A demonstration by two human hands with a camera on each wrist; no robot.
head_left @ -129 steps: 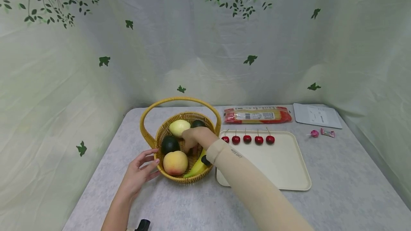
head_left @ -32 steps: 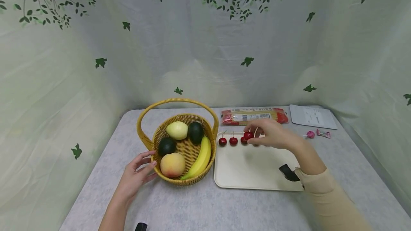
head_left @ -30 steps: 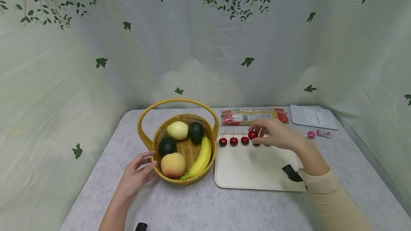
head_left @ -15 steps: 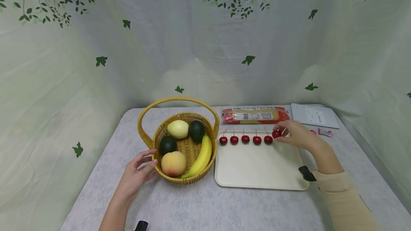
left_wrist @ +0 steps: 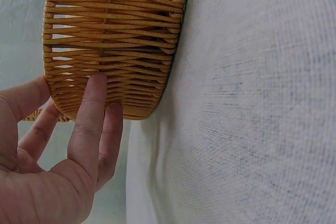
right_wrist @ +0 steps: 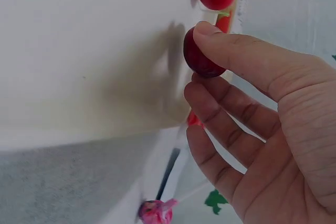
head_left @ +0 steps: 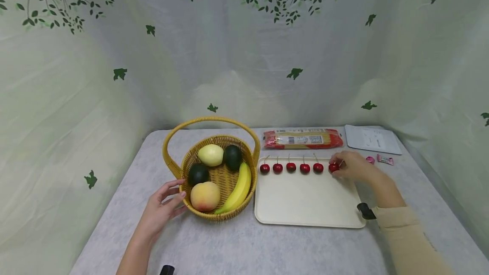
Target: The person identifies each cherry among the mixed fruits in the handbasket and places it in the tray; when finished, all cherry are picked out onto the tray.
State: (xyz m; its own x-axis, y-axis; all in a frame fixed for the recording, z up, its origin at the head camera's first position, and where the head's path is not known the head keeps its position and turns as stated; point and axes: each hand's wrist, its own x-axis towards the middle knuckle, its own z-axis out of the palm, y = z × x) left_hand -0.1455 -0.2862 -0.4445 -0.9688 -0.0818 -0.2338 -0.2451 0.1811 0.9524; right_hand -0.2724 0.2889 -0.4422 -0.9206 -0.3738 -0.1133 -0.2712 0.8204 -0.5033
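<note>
My right hand [head_left: 353, 166] pinches a red cherry [right_wrist: 203, 56] between thumb and fingers, low over the back right corner of the cream tray [head_left: 309, 207]. Along the tray's back edge several more cherries [head_left: 291, 167] lie in a row, stems pointing away. With relaxed fingers, my left hand [head_left: 162, 205] touches the outer left side of the wicker basket [head_left: 223, 177]; the left wrist view shows its fingertips against the woven wall [left_wrist: 115, 56]. Inside are a peach [head_left: 205, 196], a banana [head_left: 238, 190], a pale yellow-green fruit [head_left: 211, 155] and two dark green fruits [head_left: 198, 175].
Behind the tray lies a red and yellow packet [head_left: 303, 138] with a printed label. A silver-grey pouch [head_left: 372, 139] sits at the back right. A pink lollipop [head_left: 369, 160] and a small wrapped candy [head_left: 385, 159] lie right of the tray.
My right hand has left the basket and carried a cherry rightward over the tray, lowering it at the right end of the row. My left hand stays at the basket.
</note>
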